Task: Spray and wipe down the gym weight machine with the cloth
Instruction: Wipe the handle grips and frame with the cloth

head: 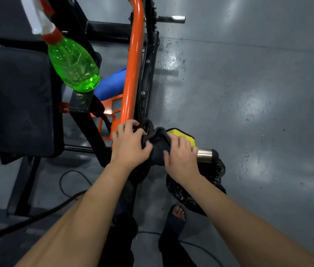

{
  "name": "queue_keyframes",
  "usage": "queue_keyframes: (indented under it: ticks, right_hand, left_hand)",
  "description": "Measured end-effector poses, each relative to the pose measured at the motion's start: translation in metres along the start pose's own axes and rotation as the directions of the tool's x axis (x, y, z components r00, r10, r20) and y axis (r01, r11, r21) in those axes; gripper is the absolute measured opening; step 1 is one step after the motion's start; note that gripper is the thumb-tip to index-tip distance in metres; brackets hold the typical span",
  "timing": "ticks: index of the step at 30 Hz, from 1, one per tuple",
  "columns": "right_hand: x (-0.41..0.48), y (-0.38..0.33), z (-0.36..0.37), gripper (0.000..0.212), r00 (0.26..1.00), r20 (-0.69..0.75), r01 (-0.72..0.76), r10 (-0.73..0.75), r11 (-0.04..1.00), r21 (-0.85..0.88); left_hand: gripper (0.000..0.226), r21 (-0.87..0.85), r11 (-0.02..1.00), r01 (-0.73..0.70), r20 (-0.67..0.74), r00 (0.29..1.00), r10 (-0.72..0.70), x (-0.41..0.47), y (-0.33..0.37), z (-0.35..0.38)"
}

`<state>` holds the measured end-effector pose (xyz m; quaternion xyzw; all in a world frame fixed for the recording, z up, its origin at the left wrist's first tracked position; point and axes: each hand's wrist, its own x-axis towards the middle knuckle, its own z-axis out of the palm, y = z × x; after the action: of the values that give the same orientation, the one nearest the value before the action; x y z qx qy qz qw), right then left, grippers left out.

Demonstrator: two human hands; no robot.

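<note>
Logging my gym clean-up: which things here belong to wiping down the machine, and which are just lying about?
Job: grey cloth, gripped by left hand and right hand; chrome bar end beside it; orange frame; green spray bottle.
Lying about: black cable on the floor; blue roll behind the frame.

1. Both bare forearms reach forward and draw together, wrists nearly straight
2. The left hand (131,146) lies palm down, its fingers curled and its thumb pinching one end of the dark cloth (159,145)
3. The right hand (181,157) lies palm down just beside it, its fingers curled over the cloth's other end
</note>
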<state>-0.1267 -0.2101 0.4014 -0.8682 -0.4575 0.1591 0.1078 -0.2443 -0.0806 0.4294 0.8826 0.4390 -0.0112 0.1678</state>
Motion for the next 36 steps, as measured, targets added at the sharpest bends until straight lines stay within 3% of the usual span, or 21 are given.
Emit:
queue_keyframes:
  ticks: [3,5,7,9,10,11,13,16,18,20,25,27,29,32,35,36]
  right_hand:
    - [-0.001,-0.004,0.004,0.037,0.990,-0.070,0.105,-0.123,0.970,-0.218]
    - [0.001,-0.008,0.004,0.039,0.984,-0.070,0.143,-0.166,0.957,-0.251]
    - [0.000,-0.010,0.010,0.053,0.982,-0.016,0.181,-0.186,0.967,-0.179]
    - [-0.003,-0.007,0.018,0.079,0.976,0.086,0.207,-0.199,0.974,-0.093]
    - [-0.005,-0.005,0.020,0.088,0.970,0.126,0.220,-0.207,0.970,-0.100]
    - [-0.005,-0.002,0.022,0.094,0.964,0.154,0.237,-0.217,0.963,-0.128]
    - [-0.003,0.004,0.022,0.103,0.948,0.190,0.290,-0.255,0.939,-0.187]
    - [0.002,0.006,0.020,0.101,0.922,0.235,0.375,-0.307,0.857,-0.353]
    - [0.007,0.000,0.018,0.090,0.909,0.281,0.413,-0.308,0.760,-0.502]
    - [0.018,-0.012,0.019,0.086,0.896,0.380,0.417,-0.231,0.730,-0.541]
    - [0.067,-0.032,0.017,0.080,0.843,0.532,0.326,-0.079,0.862,-0.389]
    - [0.090,-0.030,0.013,0.077,0.739,0.670,0.341,-0.073,0.898,-0.278]
    - [0.111,-0.029,0.010,0.057,0.623,0.780,0.326,-0.063,0.927,-0.185]
    - [0.142,-0.019,0.012,0.036,0.383,0.924,0.066,0.012,0.997,-0.041]
    - [0.160,-0.002,0.021,0.027,0.114,0.993,-0.213,0.032,0.977,-0.007]
    - [0.160,0.002,0.023,0.021,0.067,0.998,-0.248,0.010,0.969,0.007]
  left_hand:
    - [0.031,-0.261,0.951,0.165,-0.067,0.980,-0.188,0.005,0.007,-0.008]
    - [0.019,-0.389,0.871,0.301,-0.123,0.920,-0.373,0.017,0.014,-0.014]
    - [0.016,-0.470,0.752,0.462,-0.142,0.802,-0.580,0.031,0.019,-0.015]
    - [0.029,-0.500,0.609,0.616,-0.034,0.688,-0.725,0.045,0.022,-0.013]
    - [0.037,-0.457,0.578,0.676,0.054,0.670,-0.741,0.050,0.023,-0.009]
    - [0.043,-0.390,0.587,0.709,0.137,0.675,-0.725,0.054,0.023,-0.005]
    - [0.048,-0.255,0.701,0.666,0.197,0.745,-0.637,0.054,0.024,0.000]
    - [0.049,-0.111,0.900,0.422,0.160,0.901,-0.403,0.045,0.021,0.006]
    - [0.055,-0.152,0.891,0.427,0.225,0.893,-0.390,0.043,0.016,0.006]
    - [0.061,-0.225,0.830,0.510,0.285,0.849,-0.445,0.040,0.014,0.005]
    - [0.056,-0.242,0.850,0.467,0.169,0.883,-0.437,0.036,0.015,0.008]
    - [0.049,-0.220,0.861,0.459,0.159,0.887,-0.433,0.036,0.014,0.011]
    - [0.044,-0.188,0.878,0.440,0.125,0.898,-0.422,0.035,0.014,0.014]
    - [0.042,-0.155,0.891,0.426,0.104,0.904,-0.414,0.033,0.015,0.014]
    - [0.042,-0.098,0.902,0.420,0.106,0.906,-0.411,0.035,0.015,0.017]
    - [0.043,-0.089,0.903,0.421,0.105,0.905,-0.411,0.034,0.016,0.016]
